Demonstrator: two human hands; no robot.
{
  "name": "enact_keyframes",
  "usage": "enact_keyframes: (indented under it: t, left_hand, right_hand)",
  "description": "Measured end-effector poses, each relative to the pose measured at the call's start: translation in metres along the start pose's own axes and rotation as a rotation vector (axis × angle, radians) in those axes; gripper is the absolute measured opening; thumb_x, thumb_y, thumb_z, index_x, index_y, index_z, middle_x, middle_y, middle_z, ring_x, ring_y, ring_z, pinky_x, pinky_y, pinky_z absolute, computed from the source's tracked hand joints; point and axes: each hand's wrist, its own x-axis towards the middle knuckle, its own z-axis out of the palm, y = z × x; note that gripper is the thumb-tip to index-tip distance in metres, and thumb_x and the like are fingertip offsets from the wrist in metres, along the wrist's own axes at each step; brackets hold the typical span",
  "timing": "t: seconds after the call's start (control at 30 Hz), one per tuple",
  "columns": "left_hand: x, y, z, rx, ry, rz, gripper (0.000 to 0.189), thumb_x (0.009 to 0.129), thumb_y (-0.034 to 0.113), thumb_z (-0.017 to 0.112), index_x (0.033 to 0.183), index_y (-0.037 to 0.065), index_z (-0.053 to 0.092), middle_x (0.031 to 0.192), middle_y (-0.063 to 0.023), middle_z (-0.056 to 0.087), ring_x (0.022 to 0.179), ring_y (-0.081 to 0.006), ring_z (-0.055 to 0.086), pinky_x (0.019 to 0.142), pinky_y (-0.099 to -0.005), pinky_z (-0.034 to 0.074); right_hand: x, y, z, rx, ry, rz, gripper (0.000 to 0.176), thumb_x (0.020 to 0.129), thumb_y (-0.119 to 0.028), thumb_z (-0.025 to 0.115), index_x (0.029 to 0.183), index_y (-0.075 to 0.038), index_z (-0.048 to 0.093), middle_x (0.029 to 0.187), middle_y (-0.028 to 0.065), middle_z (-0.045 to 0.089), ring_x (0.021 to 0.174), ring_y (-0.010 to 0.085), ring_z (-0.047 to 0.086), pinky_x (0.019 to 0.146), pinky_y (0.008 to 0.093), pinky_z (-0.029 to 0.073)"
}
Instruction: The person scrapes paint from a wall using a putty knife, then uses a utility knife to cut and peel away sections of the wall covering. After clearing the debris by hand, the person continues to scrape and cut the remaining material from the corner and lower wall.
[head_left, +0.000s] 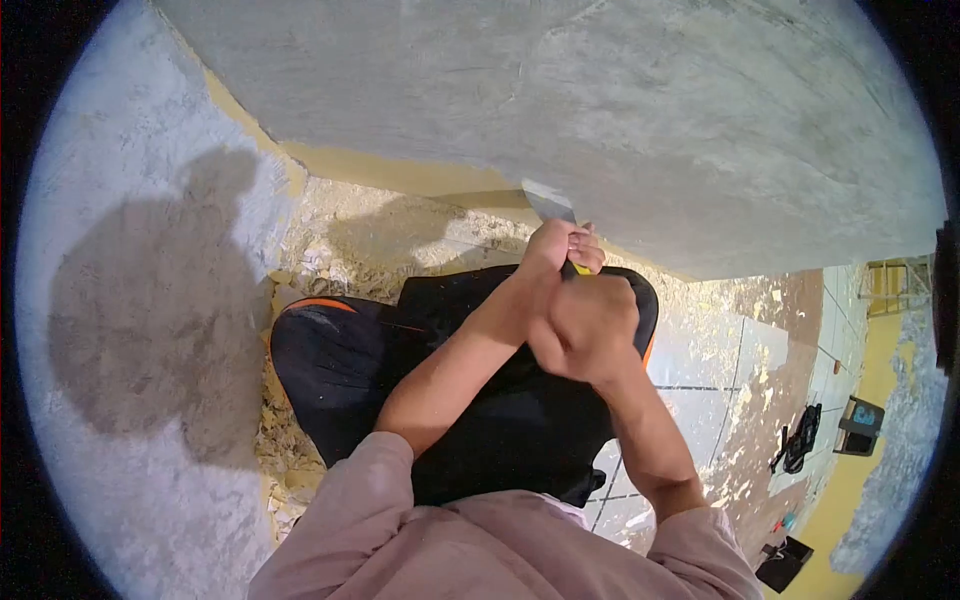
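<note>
A scraper with a wide metal blade and a black and yellow handle points up at the wall. My left hand wraps round the handle close to the blade. Lower on the handle, my right hand is closed in a fist and covers the handle's end. The blade's edge lies at the border between the grey bare wall and a strip of yellow paint along its foot; whether it touches cannot be made out.
My folded legs in black trousers are below the hands. Paint flakes cover the floor along the wall. A second wall stands close on the left. Tiles, a black cable and a dark box are at right.
</note>
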Motion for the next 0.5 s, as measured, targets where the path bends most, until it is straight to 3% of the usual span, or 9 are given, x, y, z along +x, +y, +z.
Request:
enact_keyframes:
  t: [0.07,0.1,0.17,0.2,0.27,0.3,0.33,0.4,0.5]
  left_hand:
    - [0.002,0.002,0.0,0.118,-0.054,0.021,0.008,0.08,-0.001,0.036,0.081,0.006,0.04,0.055,0.0056,0.033,0.045,-0.0048,0.032,0.04,-0.0185,0.028]
    - [0.001,0.0,0.0,0.017,-0.051,-0.009,0.009,0.081,0.0,0.035,0.085,0.006,0.04,0.057,0.0052,0.035,0.046,-0.0053,0.033,0.04,-0.0191,0.029]
    - [-0.003,-0.005,0.0,-0.046,-0.112,0.002,0.009,0.081,0.0,0.035,0.086,0.007,0.039,0.056,0.0053,0.034,0.046,-0.0054,0.033,0.041,-0.0187,0.029]
    - [-0.006,-0.006,0.001,-0.111,-0.162,0.014,0.01,0.082,0.0,0.034,0.088,0.007,0.038,0.056,0.0053,0.034,0.046,-0.0054,0.033,0.041,-0.0184,0.029]
    - [-0.011,-0.004,0.01,-0.051,-0.138,0.028,0.012,0.082,0.001,0.034,0.09,0.007,0.037,0.056,0.0053,0.034,0.046,-0.0057,0.033,0.042,-0.0178,0.029]
    - [-0.008,-0.005,0.011,-0.015,-0.105,0.065,0.011,0.082,0.001,0.034,0.089,0.008,0.037,0.056,0.0053,0.033,0.046,-0.0057,0.033,0.042,-0.0177,0.029]
    - [-0.005,-0.008,0.009,0.013,-0.07,0.097,0.009,0.082,0.001,0.034,0.088,0.008,0.037,0.055,0.0054,0.032,0.045,-0.0057,0.032,0.042,-0.0176,0.03]
    - [-0.005,-0.011,0.006,-0.005,-0.069,0.054,0.008,0.083,0.001,0.034,0.086,0.008,0.037,0.055,0.0054,0.032,0.045,-0.0056,0.032,0.041,-0.0176,0.03]
    - [-0.004,-0.003,0.007,-0.095,-0.119,-0.023,0.007,0.084,0.002,0.034,0.084,0.008,0.037,0.053,0.0053,0.033,0.043,-0.0052,0.032,0.04,-0.0178,0.031]
  right_hand:
    - [0.002,0.001,-0.004,0.121,0.126,0.105,0.023,0.065,-0.024,0.059,0.049,-0.01,0.05,0.047,0.008,0.049,0.041,0.0267,0.05,0.041,0.0376,0.039]
    - [0.001,-0.005,-0.012,0.12,0.124,0.112,0.023,0.065,-0.024,0.059,0.049,-0.01,0.05,0.047,0.008,0.049,0.041,0.0267,0.05,0.041,0.0376,0.039]
    - [0.005,-0.021,-0.04,-0.074,0.051,0.032,0.023,0.057,-0.002,0.057,0.047,-0.009,0.038,0.044,0.0059,0.039,0.039,0.0244,0.045,0.042,0.0314,0.037]
    - [0.0,-0.025,-0.049,0.101,0.113,0.022,0.016,0.06,-0.003,0.056,0.05,-0.008,0.044,0.046,0.0066,0.045,0.044,0.0229,0.052,0.046,0.0287,0.04]
    - [-0.021,-0.028,-0.077,0.055,-0.295,0.176,0.029,0.064,-0.022,0.057,0.041,-0.01,0.045,0.041,0.009,0.045,0.04,0.0256,0.05,0.037,0.0352,0.036]
    - [-0.011,-0.031,-0.086,-0.068,-0.532,0.21,0.026,0.063,-0.022,0.06,0.044,-0.01,0.047,0.044,0.0084,0.046,0.04,0.025,0.049,0.038,0.036,0.038]
    - [0.034,-0.04,-0.069,-0.275,-0.445,0.372,0.009,0.061,-0.012,0.058,0.057,-0.005,0.054,0.048,0.0058,0.048,0.045,0.0223,0.053,0.045,0.03,0.04]
    - [0.03,-0.006,-0.015,0.032,0.097,0.024,0.025,0.061,-0.015,0.065,0.049,-0.009,0.045,0.051,0.006,0.047,0.041,0.0237,0.047,0.039,0.0345,0.036]
    - [0.016,-0.011,-0.044,0.168,0.165,0.121,0.028,0.062,-0.006,0.064,0.049,-0.008,0.04,0.046,0.0053,0.04,0.038,0.0228,0.041,0.037,0.0321,0.031]
